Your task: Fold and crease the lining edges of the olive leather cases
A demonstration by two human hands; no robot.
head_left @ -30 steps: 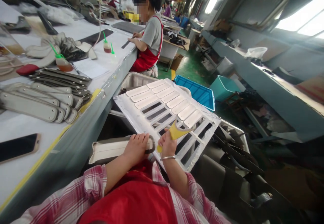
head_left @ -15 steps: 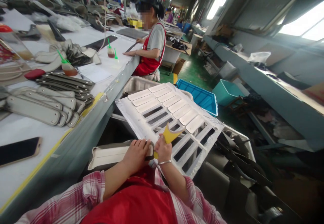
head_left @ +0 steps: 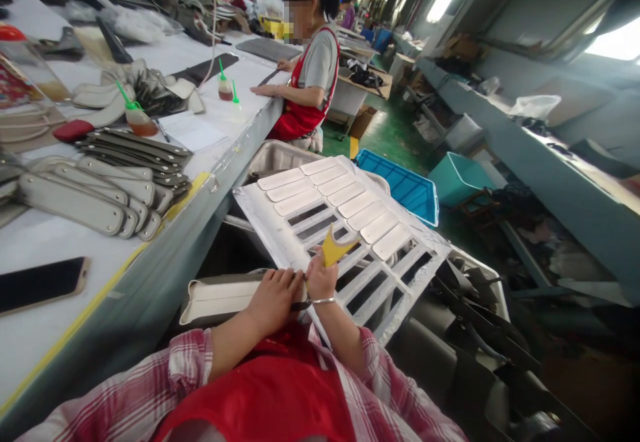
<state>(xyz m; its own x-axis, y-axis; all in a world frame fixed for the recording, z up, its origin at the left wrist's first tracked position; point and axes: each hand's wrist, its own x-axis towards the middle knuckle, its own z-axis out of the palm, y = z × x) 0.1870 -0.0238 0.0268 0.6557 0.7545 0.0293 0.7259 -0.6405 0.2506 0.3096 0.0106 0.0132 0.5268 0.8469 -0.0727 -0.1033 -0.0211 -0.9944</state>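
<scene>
My left hand [head_left: 274, 297] is closed over the right end of a long cream piece with dark grey edges [head_left: 220, 299], which looks like folded leather and lies across my lap. Its fingers curl over the far edge; the thumb is hidden. Close beside it, my right hand [head_left: 321, 277] grips a yellow scraper [head_left: 336, 247], whose flared, notched end points up and away. The handle is hidden in the fist, which is at the right end of the piece. Just beyond my hands, a white slotted board [head_left: 280, 242] holds rows of cream rounded strips [head_left: 345, 192].
On the table at left are stacked grey strips [head_left: 75, 202], a phone [head_left: 43, 285] and glue bottles [head_left: 140, 121]. A co-worker in a red apron [head_left: 315, 89] sits beyond. Blue [head_left: 400, 185] and teal [head_left: 460, 179] bins stand on the floor. Dark pieces [head_left: 460, 355] fill the right side.
My right hand has turned and come closer to my left hand, and the scraper's handle end is now hidden. My left hand keeps its hold on the piece. The whole view has shifted slightly.
</scene>
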